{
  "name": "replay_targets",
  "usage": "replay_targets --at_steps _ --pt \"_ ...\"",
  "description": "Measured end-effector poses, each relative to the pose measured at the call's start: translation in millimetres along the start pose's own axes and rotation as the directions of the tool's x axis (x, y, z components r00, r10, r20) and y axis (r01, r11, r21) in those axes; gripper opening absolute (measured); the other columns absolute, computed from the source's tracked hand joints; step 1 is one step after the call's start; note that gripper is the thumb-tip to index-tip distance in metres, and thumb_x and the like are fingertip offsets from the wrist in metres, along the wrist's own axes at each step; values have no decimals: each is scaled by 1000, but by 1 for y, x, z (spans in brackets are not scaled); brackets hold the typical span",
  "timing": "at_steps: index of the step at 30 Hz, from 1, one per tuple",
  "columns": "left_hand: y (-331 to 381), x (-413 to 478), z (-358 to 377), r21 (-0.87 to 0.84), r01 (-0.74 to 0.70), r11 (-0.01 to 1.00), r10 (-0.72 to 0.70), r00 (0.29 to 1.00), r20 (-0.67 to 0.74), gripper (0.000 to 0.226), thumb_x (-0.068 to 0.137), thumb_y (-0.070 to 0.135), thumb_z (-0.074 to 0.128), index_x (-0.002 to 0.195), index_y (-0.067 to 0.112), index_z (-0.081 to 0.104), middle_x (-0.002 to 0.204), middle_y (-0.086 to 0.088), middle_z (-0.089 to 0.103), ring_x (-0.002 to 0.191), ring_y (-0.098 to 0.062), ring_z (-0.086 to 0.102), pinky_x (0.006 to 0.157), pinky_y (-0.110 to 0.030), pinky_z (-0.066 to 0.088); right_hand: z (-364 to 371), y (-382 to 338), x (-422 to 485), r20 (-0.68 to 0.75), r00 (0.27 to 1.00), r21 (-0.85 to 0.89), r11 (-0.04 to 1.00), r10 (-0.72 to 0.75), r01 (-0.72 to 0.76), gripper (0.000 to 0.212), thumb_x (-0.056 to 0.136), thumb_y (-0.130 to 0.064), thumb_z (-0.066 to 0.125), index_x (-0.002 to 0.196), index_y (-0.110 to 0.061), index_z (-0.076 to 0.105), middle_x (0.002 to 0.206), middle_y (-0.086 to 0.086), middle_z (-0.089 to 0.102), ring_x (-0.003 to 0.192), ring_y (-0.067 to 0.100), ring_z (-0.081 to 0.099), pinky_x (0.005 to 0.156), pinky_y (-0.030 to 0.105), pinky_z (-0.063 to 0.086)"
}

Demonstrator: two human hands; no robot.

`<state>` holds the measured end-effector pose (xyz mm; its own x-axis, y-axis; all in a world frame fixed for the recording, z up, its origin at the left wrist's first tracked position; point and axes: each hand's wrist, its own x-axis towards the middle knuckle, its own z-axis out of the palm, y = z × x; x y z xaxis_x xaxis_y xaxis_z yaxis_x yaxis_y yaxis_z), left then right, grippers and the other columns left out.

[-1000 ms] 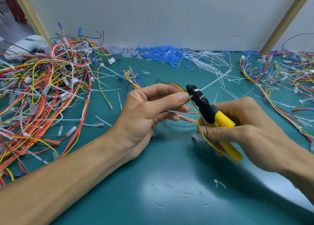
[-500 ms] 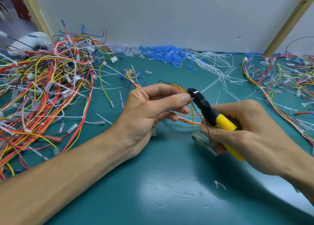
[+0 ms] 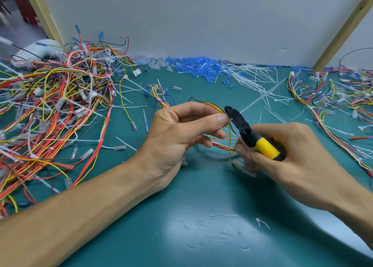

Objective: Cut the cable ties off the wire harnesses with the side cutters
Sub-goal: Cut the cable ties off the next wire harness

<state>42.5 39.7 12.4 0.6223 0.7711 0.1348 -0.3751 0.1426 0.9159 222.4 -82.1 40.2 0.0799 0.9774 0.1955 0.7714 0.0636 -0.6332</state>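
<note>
**Teal counter (image 3: pixel 201 196): side cutters (image 3: pixel 246 131) at the cable tie (image 3: pixel 229 117)**

Nearest me lies a stray clipping (image 3: pixel 262 223). Past it, my left hand (image 3: pixel 177 137) pinches the wire harness (image 3: pixel 222 145), thumb on the white cable tie. My right hand (image 3: pixel 292 151) is wrapped round the side cutters, their black nose touching that tie. I cannot tell if the blades are parted. Squeezing too deep could nick a wire or my thumb. Beyond sit a tangled pile (image 3: pixel 60 105) and cut ties (image 3: pixel 252 79).

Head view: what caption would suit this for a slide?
Left hand pinches a thin multicoloured wire harness while right hand holds yellow-handled side cutters against it.
</note>
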Motion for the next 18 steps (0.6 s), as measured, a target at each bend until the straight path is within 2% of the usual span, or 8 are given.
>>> replay_targets --at_steps 4,8,12,14,16,18 --pt "2 -1 0 4 -8 1000 8 1000 -7 11 74 13 80 82 9 76 76 -6 73 65 -16 70 53 -19 49 0 2 0 25 1000 56 998 11 -12 24 91 -33 66 77 -15 65 58 6 60 50 17 48 48 26 39" --pt "3 -1 0 20 -8 1000 8 1000 -26 13 73 14 81 84 8 75 76 -7 72 66 -16 71 53 -19 50 -1 3 1 19 999 45 998 37 -37 28 90 -43 68 87 -16 70 62 7 60 58 31 51 51 36 40" --pt "2 -1 0 8 -18 1000 18 999 -27 12 74 15 80 84 9 76 76 -8 72 67 -17 70 52 -20 50 0 3 1 -9 1000 30 999 29 -29 38 90 -51 67 90 -13 71 64 9 59 62 34 49 53 42 40" --pt "2 -2 1 5 -21 1000 22 999 -23 11 75 13 82 84 9 76 76 -7 72 66 -16 70 51 -20 50 2 4 1 -6 1000 71 997 23 -23 36 93 -46 67 80 -13 66 60 6 57 55 26 49 53 35 40" --pt "1 -2 1 0 -24 1000 24 999 -25 9 78 10 82 85 10 76 75 -7 73 66 -16 70 50 -20 50 4 3 0 -4 1000 117 993 27 -26 32 95 -44 67 80 -16 65 60 1 60 53 17 53 53 27 43" --pt "1 -2 1 -3 -29 1000 29 999 -39 6 79 10 79 85 10 76 75 -6 72 65 -16 70 50 -20 49 5 2 0 1 1000 140 990 29 -29 30 96 -44 66 83 -17 66 62 1 62 56 20 56 56 29 45"
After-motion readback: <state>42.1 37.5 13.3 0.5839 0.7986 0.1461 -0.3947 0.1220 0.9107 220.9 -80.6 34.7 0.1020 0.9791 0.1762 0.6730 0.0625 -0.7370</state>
